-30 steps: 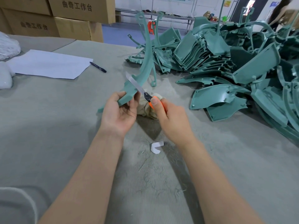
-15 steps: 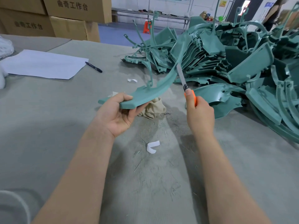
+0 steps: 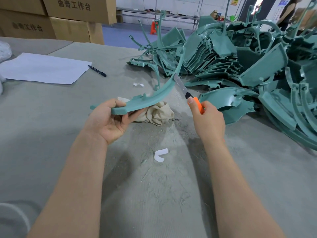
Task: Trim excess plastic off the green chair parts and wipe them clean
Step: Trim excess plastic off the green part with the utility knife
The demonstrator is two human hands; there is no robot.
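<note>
Left hand (image 3: 109,121) grasps the green chair part (image 3: 154,98), long axis toward 1 o'clock; right hand (image 3: 209,121) grasps the knife (image 3: 197,103), blade against its edge at 11 o'clock.

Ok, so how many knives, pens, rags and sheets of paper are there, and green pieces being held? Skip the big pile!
knife: 1
pen: 1
rag: 1
sheet of paper: 1
held green chair part: 1
Total: 5
</note>
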